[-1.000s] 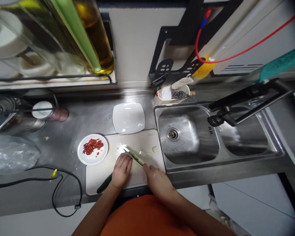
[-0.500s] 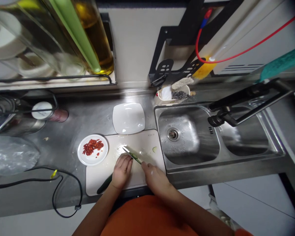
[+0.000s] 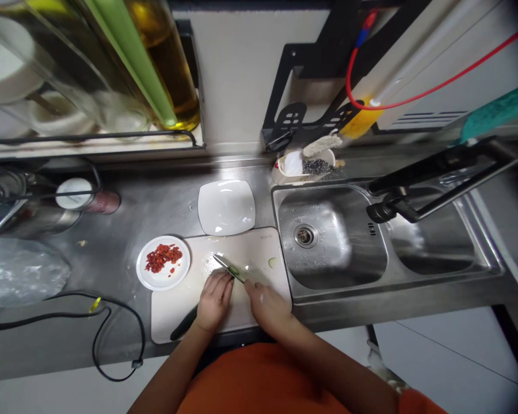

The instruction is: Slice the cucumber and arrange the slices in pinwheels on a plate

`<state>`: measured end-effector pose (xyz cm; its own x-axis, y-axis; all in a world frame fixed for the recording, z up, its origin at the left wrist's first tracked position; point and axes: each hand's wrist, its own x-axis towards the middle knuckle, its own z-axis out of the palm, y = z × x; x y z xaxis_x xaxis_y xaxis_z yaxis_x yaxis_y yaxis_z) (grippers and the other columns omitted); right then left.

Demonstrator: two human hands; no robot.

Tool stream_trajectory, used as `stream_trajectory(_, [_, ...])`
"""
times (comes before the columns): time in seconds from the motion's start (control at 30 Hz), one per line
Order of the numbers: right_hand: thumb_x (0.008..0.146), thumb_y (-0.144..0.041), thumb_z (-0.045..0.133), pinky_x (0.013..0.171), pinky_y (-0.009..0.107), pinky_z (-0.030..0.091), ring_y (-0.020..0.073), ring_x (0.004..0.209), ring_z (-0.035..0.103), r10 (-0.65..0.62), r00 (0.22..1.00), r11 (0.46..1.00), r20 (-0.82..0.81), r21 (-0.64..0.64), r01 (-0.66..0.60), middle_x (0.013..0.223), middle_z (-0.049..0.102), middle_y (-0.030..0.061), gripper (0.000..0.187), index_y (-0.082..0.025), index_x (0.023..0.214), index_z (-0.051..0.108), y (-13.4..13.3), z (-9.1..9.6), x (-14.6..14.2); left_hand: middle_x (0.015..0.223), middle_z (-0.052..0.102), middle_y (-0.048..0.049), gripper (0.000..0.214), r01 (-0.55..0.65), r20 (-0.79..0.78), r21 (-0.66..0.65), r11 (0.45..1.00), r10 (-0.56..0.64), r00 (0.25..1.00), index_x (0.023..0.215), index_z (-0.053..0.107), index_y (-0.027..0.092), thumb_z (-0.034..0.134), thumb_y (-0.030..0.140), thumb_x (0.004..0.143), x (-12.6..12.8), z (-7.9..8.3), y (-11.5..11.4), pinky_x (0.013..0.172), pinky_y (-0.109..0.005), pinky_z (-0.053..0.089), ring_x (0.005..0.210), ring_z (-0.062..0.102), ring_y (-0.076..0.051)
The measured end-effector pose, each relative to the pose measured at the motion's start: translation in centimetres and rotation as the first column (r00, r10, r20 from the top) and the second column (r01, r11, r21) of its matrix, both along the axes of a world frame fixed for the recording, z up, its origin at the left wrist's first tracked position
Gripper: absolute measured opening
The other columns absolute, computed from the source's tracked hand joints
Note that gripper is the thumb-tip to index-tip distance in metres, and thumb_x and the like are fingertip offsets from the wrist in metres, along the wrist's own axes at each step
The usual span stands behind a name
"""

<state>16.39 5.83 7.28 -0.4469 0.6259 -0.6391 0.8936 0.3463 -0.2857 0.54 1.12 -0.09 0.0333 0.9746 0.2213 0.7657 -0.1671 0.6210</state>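
Observation:
On the white cutting board [image 3: 259, 253] my left hand [image 3: 214, 299] is closed over a dark green cucumber [image 3: 183, 324], whose far end sticks out to the lower left under my wrist. My right hand [image 3: 267, 307] grips a knife [image 3: 221, 261] by its handle. The blade points up and left, right at my left fingertips. A green piece of cucumber [image 3: 233, 269] lies against the blade. One pale cucumber slice [image 3: 271, 263] rests near the board's right edge. A round white plate [image 3: 144, 270] with chopped red pieces [image 3: 164, 257] overlaps the board's upper left corner.
Behind the board stands a square white plate [image 3: 227, 207]. To the right is a double steel sink [image 3: 334, 236] with a black faucet [image 3: 384, 210]. A black cable [image 3: 142, 339], a clear plastic bag [image 3: 21, 273] and a lidded jar [image 3: 103, 202] are on the left.
My right hand has shifted slightly left and up with the knife, so the blade sits further up-left. My left hand stays on the cucumber.

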Motion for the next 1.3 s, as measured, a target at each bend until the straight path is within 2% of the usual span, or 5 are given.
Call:
stream_trajectory(0.3, [0.087, -0.006, 0.031, 0.069, 0.027, 0.043, 0.0192, 0.085, 0.061, -0.031, 1.0, 1.0, -0.006, -0.001, 0.031, 0.093, 0.065, 0.0095, 0.037, -0.017, 0.116, 0.051, 0.1, -1.0, -0.2, 0.101, 0.067, -0.0076, 0.023, -0.002, 0.005, -0.007, 1.0, 0.002, 1.0, 0.107, 0.06, 0.019, 0.046, 0.02, 0.089, 0.0, -0.2, -0.1, 0.094, -0.041, 0.048, 0.099, 0.061, -0.019])
stream_trajectory(0.5, [0.089, -0.01, 0.031, 0.068, 0.024, 0.041, 0.0167, 0.085, 0.061, -0.145, 0.989, 0.989, -0.019, -0.012, 0.145, 0.093, 0.066, 0.0077, 0.035, -0.018, 0.114, 0.054, 0.9, 0.2, 1.5, 0.101, 0.066, -0.008, 0.022, -0.009, 0.015, -0.01, 1.0, 0.009, 1.0, 0.107, 0.06, 0.018, 0.047, 0.021, 0.089, 0.0, 0.0, -0.1, 0.094, -0.04, 0.048, 0.098, 0.061, -0.019])
stream_trajectory(0.67, [0.087, -0.007, 0.033, 0.062, 0.025, 0.041, 0.0184, 0.079, 0.062, -0.063, 0.997, 0.998, 0.039, 0.025, 0.062, 0.09, 0.066, 0.0072, 0.036, -0.018, 0.114, 0.053, 0.1, 1.9, 1.9, 0.101, 0.066, -0.0079, 0.022, -0.025, 0.018, -0.019, 1.0, 0.025, 1.0, 0.107, 0.06, 0.019, 0.047, 0.022, 0.089, 0.1, 0.3, -0.1, 0.094, -0.04, 0.048, 0.099, 0.06, -0.019])
stream_trajectory(0.83, [0.087, -0.005, 0.032, 0.063, 0.025, 0.042, 0.0187, 0.078, 0.064, -0.008, 0.999, 1.0, 0.045, 0.016, 0.008, 0.088, 0.065, 0.0076, 0.036, -0.019, 0.115, 0.05, -1.1, 2.6, 2.0, 0.1, 0.066, -0.0076, 0.02, -0.025, 0.009, -0.007, 1.0, 0.025, 1.0, 0.104, 0.06, 0.018, 0.047, 0.022, 0.089, 0.1, 0.3, -0.1, 0.093, -0.04, 0.048, 0.099, 0.06, -0.019])
stream_trajectory(1.3, [0.087, -0.004, 0.031, 0.063, 0.025, 0.043, 0.0196, 0.081, 0.064, -0.008, 0.996, 1.0, 0.088, -0.016, 0.01, 0.091, 0.065, 0.0078, 0.037, -0.019, 0.115, 0.049, -1.5, 3.2, 1.8, 0.096, 0.066, -0.0061, 0.015, -0.009, -0.004, 0.031, 0.999, 0.009, 1.0, 0.099, 0.06, 0.018, 0.049, 0.018, 0.088, 0.1, 0.1, -0.2, 0.094, -0.039, 0.047, 0.097, 0.06, -0.019])
